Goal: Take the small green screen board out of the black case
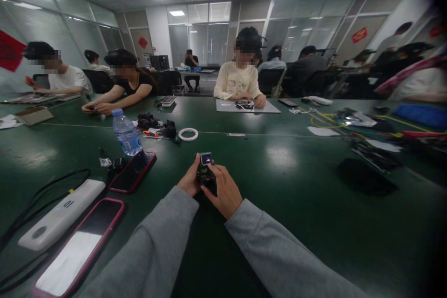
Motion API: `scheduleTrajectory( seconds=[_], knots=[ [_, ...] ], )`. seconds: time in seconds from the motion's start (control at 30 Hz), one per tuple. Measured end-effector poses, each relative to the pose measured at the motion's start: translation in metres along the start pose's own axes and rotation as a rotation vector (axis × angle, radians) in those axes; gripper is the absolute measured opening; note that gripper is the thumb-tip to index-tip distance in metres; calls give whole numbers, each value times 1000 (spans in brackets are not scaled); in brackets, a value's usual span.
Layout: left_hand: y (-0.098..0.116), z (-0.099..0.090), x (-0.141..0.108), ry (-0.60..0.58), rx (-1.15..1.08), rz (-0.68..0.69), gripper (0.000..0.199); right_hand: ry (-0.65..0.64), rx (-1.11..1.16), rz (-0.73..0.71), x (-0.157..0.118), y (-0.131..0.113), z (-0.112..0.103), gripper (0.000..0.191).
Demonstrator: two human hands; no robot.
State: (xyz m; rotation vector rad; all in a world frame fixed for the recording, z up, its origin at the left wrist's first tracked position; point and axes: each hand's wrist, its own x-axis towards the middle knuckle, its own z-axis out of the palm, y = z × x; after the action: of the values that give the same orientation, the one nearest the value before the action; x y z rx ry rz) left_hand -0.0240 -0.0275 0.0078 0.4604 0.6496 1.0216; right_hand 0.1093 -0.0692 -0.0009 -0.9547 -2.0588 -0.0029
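Note:
A small dark electronic device (205,175) with a little lit screen (206,159) on top is held just above the green table (279,205), between my two hands. My left hand (189,179) grips its left side, with the thumb near the screen. My right hand (225,190) is at its right side; the fingers reach over to the screen's lower edge, and the thumb is below, close to the device. The fingers of my left hand behind the device are hidden.
Left of my hands are a water bottle (126,134), a dark phone (132,173), a pink-edged phone (82,247) and a white device (63,214) with cables. A tape ring (188,134) lies ahead. Boards and wires (375,149) are at right. A person (240,79) sits opposite.

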Motion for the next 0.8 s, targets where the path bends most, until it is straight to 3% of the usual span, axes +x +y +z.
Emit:
scheduleTrajectory(
  seconds=[0.27, 0.5, 0.8],
  knots=[
    [-1, 4, -4, 45, 19, 91, 49, -22, -6, -14, 1, 0, -1, 58],
    [0, 7, -6, 75, 22, 99, 51, -124, -55, 30, 3, -1, -1, 62],
    [0, 6, 1, 17, -45, 110, 47, -23, 76, 69, 0, 4, 2, 58]
  ],
)
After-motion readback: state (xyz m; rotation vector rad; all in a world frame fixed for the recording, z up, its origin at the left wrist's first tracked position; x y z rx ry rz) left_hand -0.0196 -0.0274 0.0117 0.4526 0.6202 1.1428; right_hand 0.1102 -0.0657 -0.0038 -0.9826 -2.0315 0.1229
